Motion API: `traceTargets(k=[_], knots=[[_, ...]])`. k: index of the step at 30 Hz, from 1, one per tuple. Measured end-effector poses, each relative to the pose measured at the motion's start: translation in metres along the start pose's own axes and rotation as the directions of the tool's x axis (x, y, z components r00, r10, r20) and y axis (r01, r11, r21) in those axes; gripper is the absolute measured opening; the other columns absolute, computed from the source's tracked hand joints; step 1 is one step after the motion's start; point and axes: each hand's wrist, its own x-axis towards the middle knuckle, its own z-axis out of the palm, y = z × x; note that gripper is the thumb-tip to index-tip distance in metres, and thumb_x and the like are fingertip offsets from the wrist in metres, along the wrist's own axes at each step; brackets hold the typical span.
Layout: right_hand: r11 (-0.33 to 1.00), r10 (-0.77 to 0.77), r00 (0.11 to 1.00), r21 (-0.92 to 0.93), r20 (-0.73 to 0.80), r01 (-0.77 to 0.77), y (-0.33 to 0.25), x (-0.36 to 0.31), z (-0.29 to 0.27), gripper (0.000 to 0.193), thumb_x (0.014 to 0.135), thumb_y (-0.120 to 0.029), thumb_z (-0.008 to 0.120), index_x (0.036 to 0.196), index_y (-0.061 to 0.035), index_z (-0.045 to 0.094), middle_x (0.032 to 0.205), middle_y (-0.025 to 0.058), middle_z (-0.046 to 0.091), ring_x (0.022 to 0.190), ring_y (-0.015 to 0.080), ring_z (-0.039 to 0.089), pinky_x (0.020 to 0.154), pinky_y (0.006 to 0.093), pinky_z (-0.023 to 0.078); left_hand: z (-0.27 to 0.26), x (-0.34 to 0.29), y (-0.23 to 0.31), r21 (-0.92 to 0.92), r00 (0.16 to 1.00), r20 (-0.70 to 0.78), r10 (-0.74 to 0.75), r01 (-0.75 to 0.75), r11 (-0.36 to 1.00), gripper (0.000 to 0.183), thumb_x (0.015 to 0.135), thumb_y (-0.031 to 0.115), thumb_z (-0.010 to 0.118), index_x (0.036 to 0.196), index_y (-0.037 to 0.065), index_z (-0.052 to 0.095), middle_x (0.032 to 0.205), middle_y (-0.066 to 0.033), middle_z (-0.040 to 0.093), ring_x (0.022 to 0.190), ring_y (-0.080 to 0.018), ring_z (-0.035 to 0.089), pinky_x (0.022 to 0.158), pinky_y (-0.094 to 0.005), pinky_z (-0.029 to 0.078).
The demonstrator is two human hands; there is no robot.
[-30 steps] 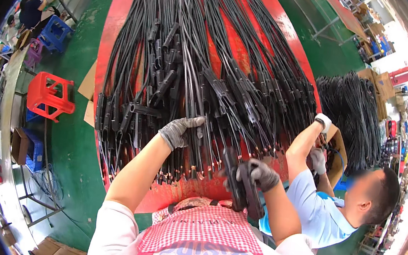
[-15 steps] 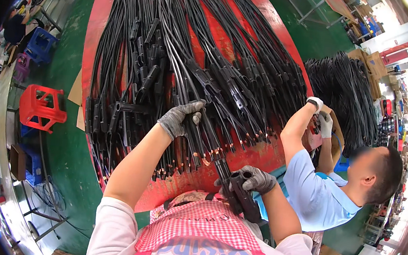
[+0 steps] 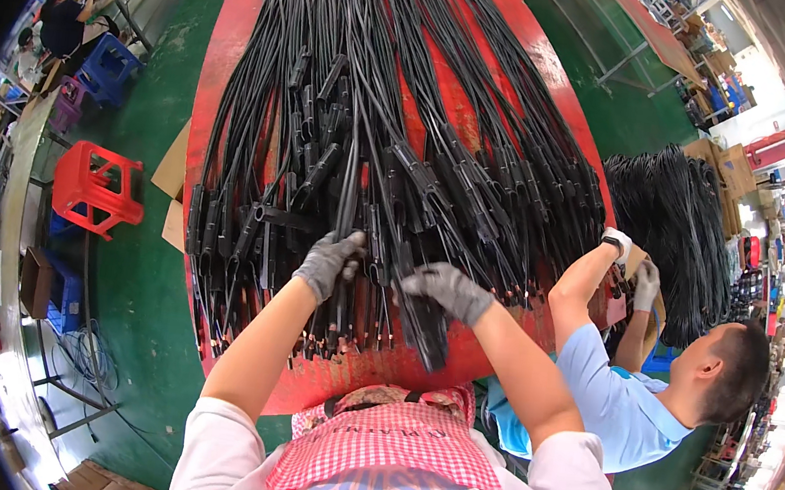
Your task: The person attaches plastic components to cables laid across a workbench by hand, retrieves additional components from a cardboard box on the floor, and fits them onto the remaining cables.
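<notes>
1. Middle of frame, red worktop [image 3: 361,366]: left hand [image 3: 331,265] curls by bendy-looking black cables [image 3: 348,193].
2. Right hand [image 3: 448,291] is at a black sleeve [image 3: 426,337].
3. I can't tell if either grip pinches.
4. I'd hold the stiff-looking sleeve.

The far ends of the black cables [image 3: 284,52] and of the red bench [image 3: 320,386] are cut off by the upper edge. Much of the bench's surface is hidden beneath the cables. Whatever is covered by the left hand [image 3: 329,265] cannot be seen. The black housing [image 3: 428,338] at the right hand [image 3: 452,292] is blurred, and whether it is gripped by the fingers cannot be told. At far left, what is handled by a seated person [image 3: 60,21] is too small to be made out.
</notes>
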Motion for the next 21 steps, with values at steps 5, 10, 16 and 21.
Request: traceTargets(k=[5,10,16,21], knots=[[0.928,-0.075,0.958,-0.37,-0.276,-0.034,-0.064,0.072,-0.004,0.039,0.069,-0.034,0.066,0.088,-0.0001,0.064,0.075,0.0077,0.061,0.069,0.0177,0.055,0.067,0.0306,0.043,-0.035,-0.025,0.044,-0.385,0.999,-0.027,-0.021,0.009,0.923,0.013,0.081,0.014,0.061,0.089,0.007,0.052,0.068,-0.0042,0.054,0.045,-0.009,0.047,0.036,-0.0203,0.037],[0.906,-0.159,0.939,-0.423,-0.305,0.016,-0.075,0.045,-0.019,0.037,0.071,-0.033,0.063,0.089,-0.0008,0.065,0.079,0.0076,0.062,0.071,0.0173,0.056,0.071,0.0315,0.044,-0.059,-0.026,0.057,-0.437,0.998,0.035,-0.047,0.058,0.897,0.021,0.08,0.015,0.061,0.096,0.002,0.057,0.074,-0.0055,0.058,0.057,-0.0151,0.055,0.049,-0.0231,0.047],[0.963,-0.028,0.997,0.271,0.068,0.009,-0.015,-0.057,-0.001,0.039,0.069,-0.023,0.067,0.098,0.0011,0.057,0.086,0.0114,0.063,0.078,0.0196,0.062,0.07,0.0313,0.051,-0.013,-0.002,0.036,-0.47,0.914,0.404,-0.052,0.256,0.845,0.025,0.082,0.019,0.058,0.1,0.002,0.057,0.075,-0.0021,0.058,0.062,-0.0164,0.057,0.059,-0.0279,0.051],[0.978,0.122,0.979,0.151,0.166,-0.147,0.006,-0.121,0.003,0.037,0.07,-0.023,0.067,0.097,0.0012,0.059,0.082,0.0094,0.063,0.073,0.0166,0.061,0.07,0.0289,0.049,0.026,0.021,0.03,-0.463,0.864,0.502,-0.047,0.315,0.829,0.026,0.081,0.017,0.059,0.104,0.003,0.057,0.075,-0.0028,0.061,0.068,-0.015,0.061,0.061,-0.0281,0.052]])
